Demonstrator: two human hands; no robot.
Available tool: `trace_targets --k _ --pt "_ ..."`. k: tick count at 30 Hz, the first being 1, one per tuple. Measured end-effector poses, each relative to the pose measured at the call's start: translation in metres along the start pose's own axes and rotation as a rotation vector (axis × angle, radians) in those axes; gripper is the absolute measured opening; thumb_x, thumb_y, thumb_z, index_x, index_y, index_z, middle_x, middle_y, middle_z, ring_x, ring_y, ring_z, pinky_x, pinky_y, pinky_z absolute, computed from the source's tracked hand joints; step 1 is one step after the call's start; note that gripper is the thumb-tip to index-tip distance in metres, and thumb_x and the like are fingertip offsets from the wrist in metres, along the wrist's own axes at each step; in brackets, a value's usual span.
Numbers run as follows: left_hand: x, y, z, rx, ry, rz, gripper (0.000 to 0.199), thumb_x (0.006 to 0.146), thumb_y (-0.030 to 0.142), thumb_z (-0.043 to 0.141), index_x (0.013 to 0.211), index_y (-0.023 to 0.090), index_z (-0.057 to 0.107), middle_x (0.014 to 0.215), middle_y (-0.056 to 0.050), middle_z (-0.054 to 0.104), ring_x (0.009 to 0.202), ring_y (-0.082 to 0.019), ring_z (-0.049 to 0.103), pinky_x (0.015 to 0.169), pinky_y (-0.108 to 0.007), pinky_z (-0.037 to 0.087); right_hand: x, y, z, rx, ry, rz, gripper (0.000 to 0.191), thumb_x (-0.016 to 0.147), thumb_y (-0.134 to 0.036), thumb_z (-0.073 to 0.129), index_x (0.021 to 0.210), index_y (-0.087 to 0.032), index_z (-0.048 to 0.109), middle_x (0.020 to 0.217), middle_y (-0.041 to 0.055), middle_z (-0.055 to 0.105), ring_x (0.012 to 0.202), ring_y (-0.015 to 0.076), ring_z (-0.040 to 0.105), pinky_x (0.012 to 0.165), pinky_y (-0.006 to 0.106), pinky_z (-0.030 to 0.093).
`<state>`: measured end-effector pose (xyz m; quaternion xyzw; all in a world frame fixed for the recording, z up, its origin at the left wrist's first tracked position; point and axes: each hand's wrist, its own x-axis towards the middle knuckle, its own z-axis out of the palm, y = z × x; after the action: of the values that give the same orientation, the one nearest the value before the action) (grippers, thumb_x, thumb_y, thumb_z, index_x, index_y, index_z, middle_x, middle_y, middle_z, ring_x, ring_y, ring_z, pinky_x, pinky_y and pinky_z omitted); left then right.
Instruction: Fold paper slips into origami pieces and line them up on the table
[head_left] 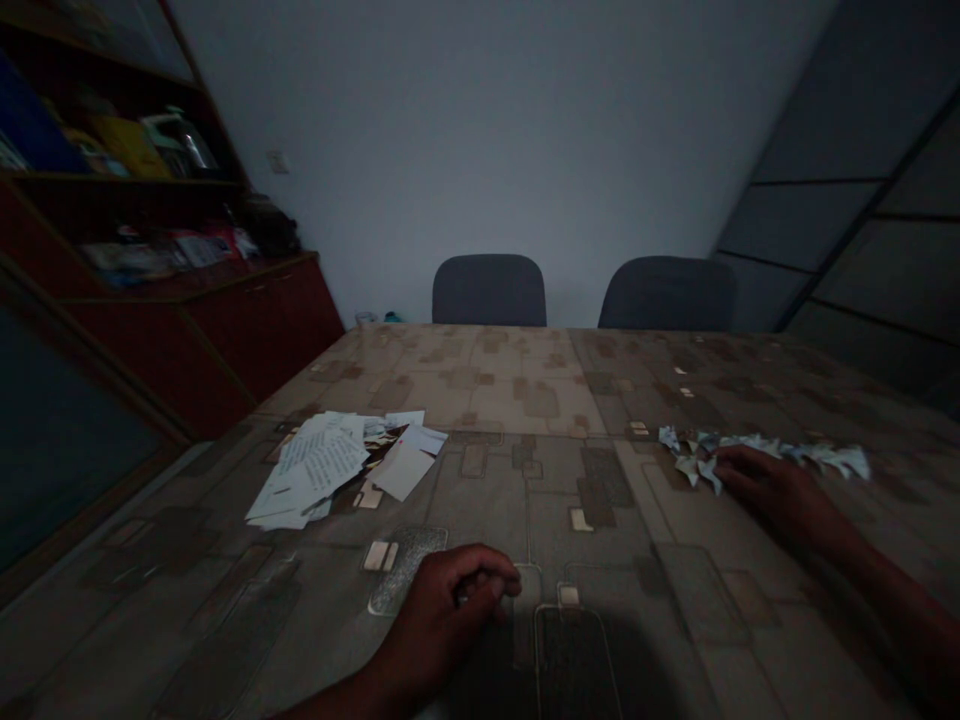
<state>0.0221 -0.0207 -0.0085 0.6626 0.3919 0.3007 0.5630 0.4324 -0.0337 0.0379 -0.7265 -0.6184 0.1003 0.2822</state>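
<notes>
My left hand point(457, 610) rests near the front of the table, fingers curled in a loose fist with the thumb against them; nothing shows in it. Out to the right, my right hand point(772, 490) reaches to a row of small folded paper pieces point(832, 458). Its fingers are closed at the row's left end, against a folded paper piece point(709, 472); the fingertips are partly hidden. On the left lies a loose pile of paper sheets point(311, 465), some printed with text. A blank pale card point(409, 462) is on the pile's right side.
A patterned cloth point(480, 500) covers the table. Two grey chairs, a left one point(489, 290) and a right one point(667, 292), stand behind the far edge against a pale wall. A dark red cabinet point(255, 325) with filled shelves stands on the left. The room is dim.
</notes>
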Motion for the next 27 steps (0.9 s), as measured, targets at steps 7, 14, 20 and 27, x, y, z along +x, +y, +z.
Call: trace_targets --k 7,14,20,27 --pt "-0.001 0.003 0.000 0.013 0.007 0.006 0.023 0.088 0.033 0.054 0.087 0.017 0.070 0.083 -0.005 0.071 0.069 -0.016 0.061 0.065 -0.024 0.044 -0.002 -0.004 0.000 0.010 0.009 0.000 0.017 0.083 -0.034 0.057 0.084 -0.021 0.068 0.087 0.0081 0.073 0.082 0.0278 0.068 0.073 0.032 0.048" --pt "-0.002 0.005 0.000 -0.024 0.014 -0.011 0.024 0.086 0.036 0.055 0.086 0.017 0.070 0.082 -0.005 0.071 0.067 -0.015 0.060 0.063 -0.024 0.044 -0.001 0.010 -0.019 0.048 0.049 0.049 0.012 0.077 -0.036 0.062 0.079 -0.025 0.069 0.083 0.0046 0.073 0.081 0.0270 0.069 0.072 0.031 0.048" --pt "0.000 0.007 0.003 -0.081 0.021 -0.028 0.018 0.084 0.031 0.059 0.088 0.018 0.071 0.086 -0.005 0.072 0.071 -0.016 0.062 0.066 -0.024 0.046 -0.013 -0.045 -0.019 0.175 -0.018 0.014 0.018 0.075 -0.041 0.065 0.079 -0.024 0.068 0.083 0.0045 0.072 0.080 0.0256 0.066 0.072 0.032 0.048" --pt "-0.001 0.018 0.007 -0.169 0.107 -0.051 0.019 0.071 0.015 0.066 0.089 0.016 0.072 0.086 -0.005 0.072 0.074 -0.016 0.062 0.070 -0.026 0.047 -0.046 -0.169 0.063 0.441 -0.339 -0.234 0.014 0.083 -0.030 0.057 0.073 -0.022 0.063 0.071 0.0008 0.064 0.069 0.0180 0.060 0.063 0.029 0.045"
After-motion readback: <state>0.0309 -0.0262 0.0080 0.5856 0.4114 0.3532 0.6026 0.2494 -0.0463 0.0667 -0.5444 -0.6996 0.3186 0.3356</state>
